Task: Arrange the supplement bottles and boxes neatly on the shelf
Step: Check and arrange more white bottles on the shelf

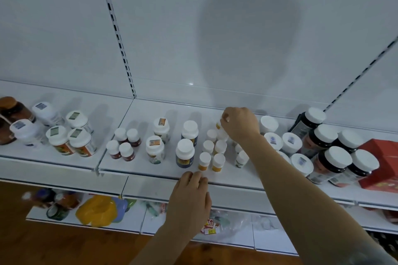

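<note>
My right hand point(240, 123) reaches to the back of the white shelf point(150, 169) and grips a small white-capped bottle with an orange label point(221, 131) from above. It stands behind two rows of the same small orange bottles point(212, 158). My left hand point(190, 196) rests at the shelf's front edge with curled fingers that hold nothing, just below the front orange bottle point(204, 161). Dark blue bottles point(185, 153), green-labelled bottles point(155, 149) and small red bottles point(123, 146) stand in pairs to the left.
Large dark bottles with white caps point(336, 161) and a red box point(381, 163) crowd the shelf's right end. More white-capped jars point(71, 140) and brown jars point(13, 112) stand on the left shelf section. A lower shelf holds a yellow object point(97, 211) and packets.
</note>
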The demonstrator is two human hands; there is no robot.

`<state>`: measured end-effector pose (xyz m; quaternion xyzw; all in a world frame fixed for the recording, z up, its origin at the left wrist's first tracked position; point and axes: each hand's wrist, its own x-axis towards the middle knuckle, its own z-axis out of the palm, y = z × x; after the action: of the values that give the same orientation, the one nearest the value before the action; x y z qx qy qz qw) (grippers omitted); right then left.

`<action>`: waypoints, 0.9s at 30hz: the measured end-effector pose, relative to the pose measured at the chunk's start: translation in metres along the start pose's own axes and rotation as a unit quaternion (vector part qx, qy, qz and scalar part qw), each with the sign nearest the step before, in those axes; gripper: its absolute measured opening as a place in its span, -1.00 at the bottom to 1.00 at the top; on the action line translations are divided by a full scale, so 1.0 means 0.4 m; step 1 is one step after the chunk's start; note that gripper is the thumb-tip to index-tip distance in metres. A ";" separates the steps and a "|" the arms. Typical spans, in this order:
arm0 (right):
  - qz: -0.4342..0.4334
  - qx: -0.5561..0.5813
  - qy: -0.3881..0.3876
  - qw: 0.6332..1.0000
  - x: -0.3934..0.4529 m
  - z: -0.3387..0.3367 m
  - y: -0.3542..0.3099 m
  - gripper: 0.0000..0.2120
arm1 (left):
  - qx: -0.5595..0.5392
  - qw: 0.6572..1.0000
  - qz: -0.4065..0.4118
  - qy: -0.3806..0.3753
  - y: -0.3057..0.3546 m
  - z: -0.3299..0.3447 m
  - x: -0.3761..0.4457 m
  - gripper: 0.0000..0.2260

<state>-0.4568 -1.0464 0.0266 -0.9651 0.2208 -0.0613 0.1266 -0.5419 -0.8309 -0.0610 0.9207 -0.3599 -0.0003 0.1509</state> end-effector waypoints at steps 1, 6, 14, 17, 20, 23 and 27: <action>-0.006 0.031 0.036 0.999 -0.016 -0.013 0.008 -0.86 | -0.022 1.000 -0.005 0.013 0.004 -0.007 0.000 -0.66; 0.046 0.251 0.127 0.958 -0.159 -0.138 0.009 -0.91 | -0.215 0.965 -0.079 0.130 0.067 -0.124 0.025 -0.80; 0.096 0.510 0.133 0.844 -0.408 -0.242 -0.029 -0.94 | -0.559 0.788 -0.151 0.210 0.198 -0.311 0.056 -0.75; 0.102 0.550 0.139 0.817 -0.456 -0.241 -0.028 -0.91 | -0.561 0.779 -0.154 0.236 0.245 -0.314 0.036 -0.78; 0.104 0.572 0.157 0.798 -0.472 -0.245 -0.032 -0.86 | -0.548 0.778 -0.150 0.267 0.269 -0.310 0.027 -0.75; 0.120 0.590 0.164 0.782 -0.473 -0.247 -0.040 -0.95 | -0.535 0.777 -0.136 0.302 0.279 -0.301 0.027 -0.78; 0.132 0.605 0.152 0.770 -0.472 -0.256 -0.034 -0.87 | -0.484 0.806 -0.093 0.327 0.286 -0.286 0.020 -0.84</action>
<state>-0.6380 -0.9735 0.1169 -0.6285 0.2795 -0.3109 0.6559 -0.5994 -0.8841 0.0807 0.7030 -0.1554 0.1129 0.6848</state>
